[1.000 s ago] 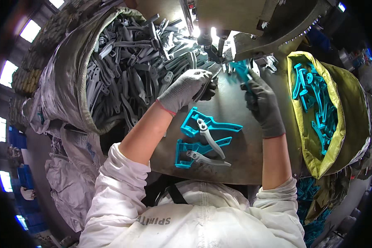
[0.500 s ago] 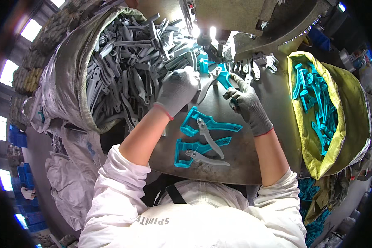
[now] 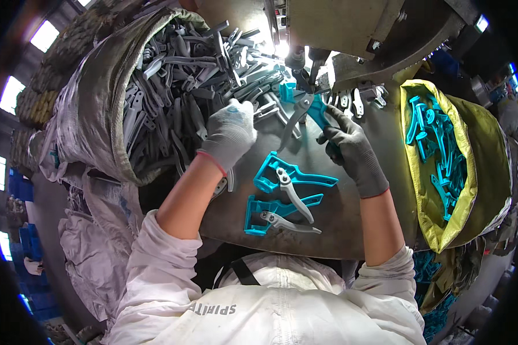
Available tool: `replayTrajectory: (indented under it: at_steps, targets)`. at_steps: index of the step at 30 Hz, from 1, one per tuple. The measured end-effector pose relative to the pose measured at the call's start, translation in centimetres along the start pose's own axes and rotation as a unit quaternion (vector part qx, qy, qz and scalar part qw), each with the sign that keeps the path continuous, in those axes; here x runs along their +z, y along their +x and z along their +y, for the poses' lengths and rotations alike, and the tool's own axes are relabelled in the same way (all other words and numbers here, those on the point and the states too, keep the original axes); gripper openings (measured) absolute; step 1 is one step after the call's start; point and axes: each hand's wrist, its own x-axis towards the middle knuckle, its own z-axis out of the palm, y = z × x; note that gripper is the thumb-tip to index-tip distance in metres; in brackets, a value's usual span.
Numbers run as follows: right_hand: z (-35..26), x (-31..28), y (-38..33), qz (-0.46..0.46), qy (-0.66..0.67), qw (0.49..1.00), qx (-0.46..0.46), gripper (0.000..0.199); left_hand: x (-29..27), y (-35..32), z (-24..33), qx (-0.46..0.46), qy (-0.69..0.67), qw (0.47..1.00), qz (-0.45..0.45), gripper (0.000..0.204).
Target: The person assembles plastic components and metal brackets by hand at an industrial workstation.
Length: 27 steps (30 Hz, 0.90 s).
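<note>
My right hand [image 3: 355, 150], in a grey glove, grips the handle of a teal tool frame [image 3: 315, 109] under the machine's spindles. A grey lever [image 3: 293, 122] crosses that frame and slants down to the left. Gloved too, my left hand [image 3: 230, 129] has its fingers curled at the near edge of a heap of grey levers [image 3: 181, 75]; whatever it may hold is hidden. Between my forearms, on the metal table, lie two more teal frames, an upper one [image 3: 305, 177] and a lower one [image 3: 258, 214], each with a grey lever attached.
A large woven sack [image 3: 95, 109] spills the grey levers from the left. On the right stands a yellow sack [image 3: 411, 172] with teal frames [image 3: 440, 135] inside. The machine [image 3: 334, 26] overhangs the far side. Several loose grey parts [image 3: 358, 102] lie beside it.
My left hand has moved left and slightly nearer, away from the machine toward the lever heap. My right hand keeps its grip on the teal frame, shifted slightly right and nearer in view.
</note>
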Motion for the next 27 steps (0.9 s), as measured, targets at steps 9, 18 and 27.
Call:
replayTrajectory:
  at_steps: [9, 18, 27]
  targets:
    - [1.4, -0.1, 0.2, -0.008, -0.016, 0.999, 0.036, 0.058, -2.8, -1.2, -0.7, 0.104, -0.257, 0.96, -0.038, 0.024]
    - [1.8, -1.9, -0.5, -0.056, 0.032, 0.998, -0.028, 0.052, -2.6, -2.8, 6.3, 0.051, -0.633, 0.757, -0.152, 0.037]
    - [1.1, -27.7, -3.5, 0.33, -0.763, 0.545, -0.108, 0.026, 1.6, -4.1, 4.3, -0.001, -0.605, 0.764, -0.225, 0.037]
